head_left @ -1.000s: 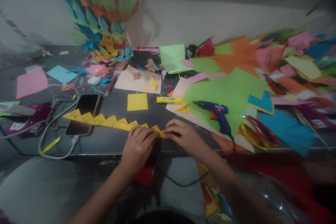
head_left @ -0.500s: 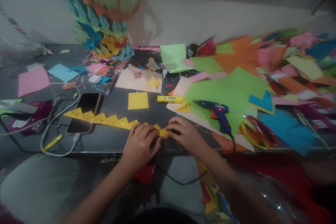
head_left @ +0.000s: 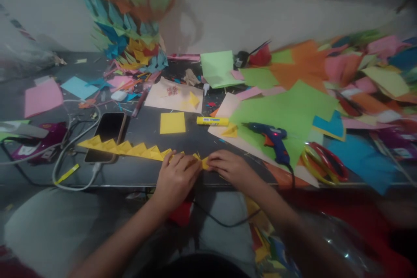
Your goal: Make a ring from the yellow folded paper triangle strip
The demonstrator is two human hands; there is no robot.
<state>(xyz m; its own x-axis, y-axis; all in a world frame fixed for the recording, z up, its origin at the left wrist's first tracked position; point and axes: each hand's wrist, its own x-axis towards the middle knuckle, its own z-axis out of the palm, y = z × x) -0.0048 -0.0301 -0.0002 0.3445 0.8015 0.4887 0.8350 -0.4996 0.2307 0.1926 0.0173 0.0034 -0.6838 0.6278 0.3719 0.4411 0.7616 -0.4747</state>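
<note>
A long yellow folded-paper strip (head_left: 137, 150) with a row of pointed triangles lies along the front of the dark table, its left end crossing a phone (head_left: 109, 132). My left hand (head_left: 180, 173) is closed over the strip near its right end. At that end, my right hand (head_left: 230, 167) pinches the yellow paper between thumb and fingers. The bit between the two hands is mostly covered by fingers. Beyond them lie a yellow square of paper (head_left: 172, 123) and a yellow glue stick (head_left: 212, 121).
A blue glue gun (head_left: 272, 137) with a lit red light rests on green paper (head_left: 293, 113). Scissors (head_left: 322, 163) with red and yellow handles lie to its right. A white cable (head_left: 55, 169) loops at left. A colourful folded-paper sculpture (head_left: 137, 17) stands at the back.
My right hand's fingers have come closer together on the right end of the strip, nearer my left hand. The whole view has shifted slightly.
</note>
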